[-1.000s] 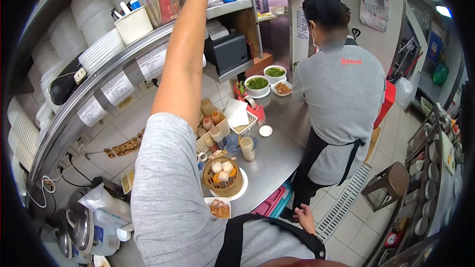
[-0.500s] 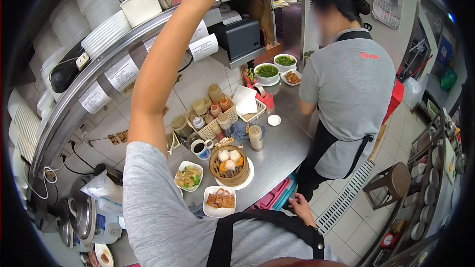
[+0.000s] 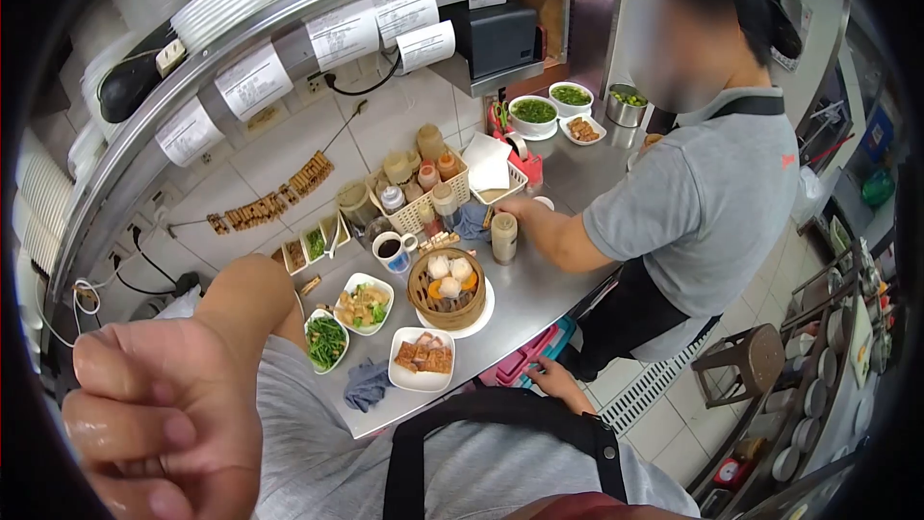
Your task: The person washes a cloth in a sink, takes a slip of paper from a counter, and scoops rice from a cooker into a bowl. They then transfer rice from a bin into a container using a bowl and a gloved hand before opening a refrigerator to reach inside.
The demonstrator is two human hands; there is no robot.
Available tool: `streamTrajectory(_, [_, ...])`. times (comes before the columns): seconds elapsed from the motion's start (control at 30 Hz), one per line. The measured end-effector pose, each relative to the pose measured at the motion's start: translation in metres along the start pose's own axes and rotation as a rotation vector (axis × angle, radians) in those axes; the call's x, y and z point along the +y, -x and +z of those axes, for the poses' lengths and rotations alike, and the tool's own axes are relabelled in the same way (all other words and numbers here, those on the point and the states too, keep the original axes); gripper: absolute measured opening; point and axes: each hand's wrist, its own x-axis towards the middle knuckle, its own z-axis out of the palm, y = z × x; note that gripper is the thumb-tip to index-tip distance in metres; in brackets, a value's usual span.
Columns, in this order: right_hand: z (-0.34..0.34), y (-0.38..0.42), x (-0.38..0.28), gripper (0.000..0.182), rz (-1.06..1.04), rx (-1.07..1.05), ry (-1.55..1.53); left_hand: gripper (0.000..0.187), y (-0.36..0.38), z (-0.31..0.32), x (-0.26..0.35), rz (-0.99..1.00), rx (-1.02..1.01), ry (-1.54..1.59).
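Holding your left hand (image 3: pixel 164 414) fisted, contents unclear, right hand (image 3: pixel 558 382) loosely open by the counter (image 3: pixel 541 291); the bowl of greens (image 3: pixel 326 343) sits beside your left sleeve (image 3: pixel 294 433), so an elbow swing could tip it.

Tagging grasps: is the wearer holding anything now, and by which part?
No held object visible. Left hand: curled fingers could hide something small. Right hand: nothing seen in it, part of grip unclear.
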Motion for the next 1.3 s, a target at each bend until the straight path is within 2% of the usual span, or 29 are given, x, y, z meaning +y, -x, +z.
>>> streamTrajectory(0.03, [0.005, -0.003, 0.004, 0.043, -0.072, 0.016, 0.051, 0.031, -0.001, -0.007, 0.001, -0.006, -0.109, 0.013])
streamTrajectory(0.07, [0.007, -0.005, 0.007, 0.043, -0.071, 0.01, 0.055, 0.031, -0.002, -0.01, 0.0, -0.007, -0.112, 0.006])
streamTrajectory(0.13, [0.012, -0.008, 0.007, 0.043, -0.1, -0.066, 0.049, 0.031, -0.005, -0.014, -0.002, 0.029, -0.251, 0.172])
streamTrajectory(0.17, [0.014, -0.008, 0.004, 0.043, -0.1, -0.07, 0.052, 0.031, -0.006, -0.012, -0.002, 0.028, -0.253, 0.167])
streamTrajectory(0.23, [0.017, -0.009, -0.003, 0.043, -0.077, -0.136, 0.086, 0.01, -0.009, -0.005, -0.001, -0.055, -0.182, 0.472])
streamTrajectory(0.27, [0.019, -0.012, -0.001, 0.043, -0.078, -0.138, 0.09, 0.01, -0.021, -0.016, 0.009, -0.054, -0.182, 0.467])
streamTrajectory(0.33, [0.025, -0.019, 0.008, 0.042, -0.114, -0.17, 0.089, 0.011, -0.051, -0.048, 0.039, -0.57, -0.896, -0.43])
streamTrajectory(0.37, [0.026, -0.019, 0.005, 0.041, -0.119, -0.2, 0.065, 0.009, -0.054, -0.038, 0.026, -0.408, -0.589, -0.049])
streamTrajectory(0.4, [0.024, -0.02, 0.001, 0.041, -0.114, -0.204, 0.074, 0.008, -0.04, -0.026, 0.013, -0.269, -0.394, 0.216])
streamTrajectory(0.43, [0.024, -0.017, -0.007, 0.043, -0.117, -0.216, 0.118, 0.007, -0.034, -0.02, 0.006, -0.223, -0.305, 0.304])
streamTrajectory(0.53, [0.028, -0.017, -0.006, 0.045, -0.089, -0.216, 0.142, 0.004, -0.023, -0.008, -0.004, -0.156, -0.143, 0.354])
streamTrajectory(0.6, [0.027, -0.019, 0.0, 0.046, -0.119, -0.224, 0.045, 0.003, -0.01, 0.0, -0.006, -0.114, -0.019, 0.38])
streamTrajectory(0.67, [0.025, -0.016, 0.007, 0.039, -0.113, -0.169, 0.002, 0.003, 0.021, 0.015, -0.003, -0.125, 0.041, 0.402])
streamTrajectory(0.73, [0.019, -0.013, 0.022, 0.04, -0.102, -0.105, 0.018, 0.004, 0.069, 0.061, -0.013, -0.339, -0.12, 0.443])
streamTrajectory(0.77, [0.014, -0.008, 0.024, 0.04, -0.108, -0.095, 0.012, 0.005, 0.098, 0.095, -0.017, -0.515, -0.293, 0.471])
streamTrajectory(0.83, [0.002, 0.003, 0.027, 0.042, 0.087, -0.029, 0.026, 0.006, 0.164, 0.152, -0.019, -0.865, -0.704, 0.497])
streamTrajectory(0.87, [-0.003, 0.006, 0.037, 0.042, 0.083, -0.021, 0.022, 0.009, 0.218, 0.175, -0.032, -0.794, -0.844, 0.41])
streamTrajectory(0.9, [-0.006, 0.011, 0.052, 0.043, 0.072, 0.055, -0.04, 0.01, 0.263, 0.188, -0.049, -0.719, -0.886, 0.266])
streamTrajectory(0.93, [-0.01, 0.018, 0.067, 0.045, 0.064, 0.129, -0.101, 0.012, 0.298, 0.2, -0.066, -0.645, -0.923, 0.121])
streamTrajectory(1.0, [-0.013, 0.033, 0.102, 0.044, 0.092, 0.204, -0.177, 0.012, 0.329, 0.215, -0.108, -0.618, -0.899, -0.174])
streamTrajectory(1.07, [-0.02, 0.048, 0.123, 0.042, 0.18, 0.321, -0.28, 0.019, 0.345, 0.228, -0.147, -0.729, -0.67, -0.473])
streamTrajectory(1.13, [-0.025, 0.071, 0.137, 0.041, 0.28, 0.399, -0.358, 0.035, 0.35, 0.24, -0.183, -0.905, -0.78, -0.868])
streamTrajectory(1.2, [-0.025, 0.087, 0.156, 0.04, 0.322, 0.441, -0.415, 0.05, 0.366, 0.255, -0.211, -1.02, -0.783, -1.092])
streamTrajectory(1.27, [-0.027, 0.103, 0.159, 0.035, 0.46, 0.517, -0.455, 0.051, 0.338, 0.257, -0.216, -1.354, -0.983, -0.933])
streamTrajectory(1.3, [-0.028, 0.107, 0.158, 0.034, 0.474, 0.53, -0.468, 0.051, 0.337, 0.256, -0.217, -1.356, -0.988, -0.928])
